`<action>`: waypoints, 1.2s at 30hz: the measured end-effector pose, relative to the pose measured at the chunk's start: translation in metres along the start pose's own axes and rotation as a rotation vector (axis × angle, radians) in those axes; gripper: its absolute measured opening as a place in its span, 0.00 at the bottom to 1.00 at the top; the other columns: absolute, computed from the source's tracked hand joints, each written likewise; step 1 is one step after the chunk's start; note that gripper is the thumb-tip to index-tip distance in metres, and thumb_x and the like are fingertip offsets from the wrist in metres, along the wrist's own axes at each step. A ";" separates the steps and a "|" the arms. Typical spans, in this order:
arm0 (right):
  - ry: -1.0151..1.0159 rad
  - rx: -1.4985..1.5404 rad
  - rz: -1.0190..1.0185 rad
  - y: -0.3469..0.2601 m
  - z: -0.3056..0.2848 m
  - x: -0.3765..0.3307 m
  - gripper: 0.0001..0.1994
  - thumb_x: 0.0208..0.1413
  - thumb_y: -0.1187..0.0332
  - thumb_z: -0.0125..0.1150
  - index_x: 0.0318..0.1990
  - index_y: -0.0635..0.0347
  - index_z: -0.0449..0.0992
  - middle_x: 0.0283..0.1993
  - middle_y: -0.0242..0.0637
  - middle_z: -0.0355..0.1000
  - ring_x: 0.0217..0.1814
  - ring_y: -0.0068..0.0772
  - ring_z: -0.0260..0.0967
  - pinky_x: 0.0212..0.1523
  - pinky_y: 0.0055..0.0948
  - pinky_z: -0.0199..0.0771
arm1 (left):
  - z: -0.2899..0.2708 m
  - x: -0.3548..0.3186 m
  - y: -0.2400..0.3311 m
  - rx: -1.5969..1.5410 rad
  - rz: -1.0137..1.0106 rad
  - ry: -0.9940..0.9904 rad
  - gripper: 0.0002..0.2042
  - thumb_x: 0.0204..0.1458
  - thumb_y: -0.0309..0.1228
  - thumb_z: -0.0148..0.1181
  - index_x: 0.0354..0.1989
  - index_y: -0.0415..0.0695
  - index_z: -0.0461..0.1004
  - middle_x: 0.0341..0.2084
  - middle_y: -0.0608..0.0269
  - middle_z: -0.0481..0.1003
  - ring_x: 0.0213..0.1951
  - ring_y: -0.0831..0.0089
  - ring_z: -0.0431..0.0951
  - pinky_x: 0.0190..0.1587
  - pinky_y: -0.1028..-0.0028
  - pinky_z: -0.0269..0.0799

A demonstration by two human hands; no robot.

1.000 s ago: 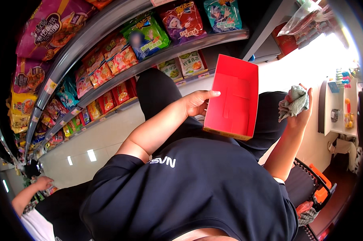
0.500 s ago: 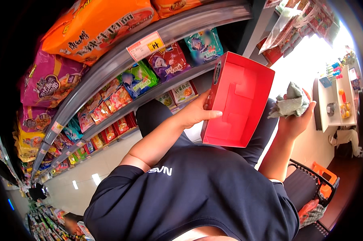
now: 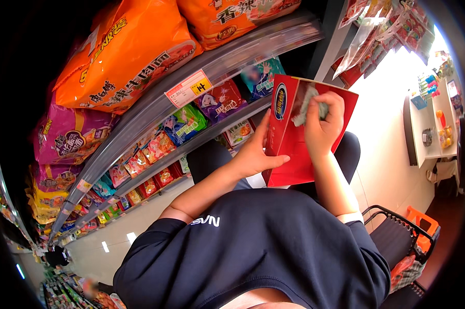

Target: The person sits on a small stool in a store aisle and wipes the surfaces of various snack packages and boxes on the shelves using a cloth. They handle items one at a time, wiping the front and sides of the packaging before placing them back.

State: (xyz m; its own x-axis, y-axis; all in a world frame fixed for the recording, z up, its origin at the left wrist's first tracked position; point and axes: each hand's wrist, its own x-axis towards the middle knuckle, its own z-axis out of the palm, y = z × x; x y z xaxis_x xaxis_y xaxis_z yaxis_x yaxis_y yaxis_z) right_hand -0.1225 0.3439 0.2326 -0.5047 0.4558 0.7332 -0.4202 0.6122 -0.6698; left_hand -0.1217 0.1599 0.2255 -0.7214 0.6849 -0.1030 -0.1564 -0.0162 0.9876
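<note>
My left hand (image 3: 255, 152) grips the left edge of an open red cardboard tray (image 3: 294, 147), holding it upright in front of my chest. Inside the tray my right hand (image 3: 322, 123) is closed on a crumpled grey-green cloth (image 3: 305, 105), which is pressed against the tray's inner face near its upper left corner. Both forearms come up from my dark blue shirt at the bottom of the view.
Store shelves (image 3: 227, 56) curve along the left, stacked with orange snack bags (image 3: 124, 56), pink bags and small coloured packets. Hanging packets (image 3: 382, 26) are at top right. A white counter (image 3: 428, 129) with small items stands at right, and a black basket (image 3: 402, 237) with an orange part at lower right.
My right hand has brought the cloth from beside the tray's right edge into the tray. The tray has risen closer to the shelves, and my view has tilted upward.
</note>
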 end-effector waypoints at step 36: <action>-0.455 -0.684 0.029 0.001 -0.012 -0.010 0.27 0.43 0.78 0.56 0.56 0.55 0.72 0.59 0.42 0.66 0.54 0.47 0.65 0.51 0.38 0.72 | 0.024 -0.017 -0.019 -0.200 0.187 0.130 0.49 0.48 0.19 0.63 0.73 0.46 0.32 0.65 0.56 0.55 0.65 0.68 0.59 0.66 0.67 0.56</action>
State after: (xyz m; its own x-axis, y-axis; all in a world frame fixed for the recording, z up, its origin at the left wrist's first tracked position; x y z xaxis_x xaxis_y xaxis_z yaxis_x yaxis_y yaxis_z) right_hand -0.1092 0.3476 0.2259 -0.8266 0.2612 0.4985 0.0761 0.9295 -0.3608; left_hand -0.0903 0.1666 0.2115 -0.8285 0.5576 0.0510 -0.1334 -0.2850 0.9492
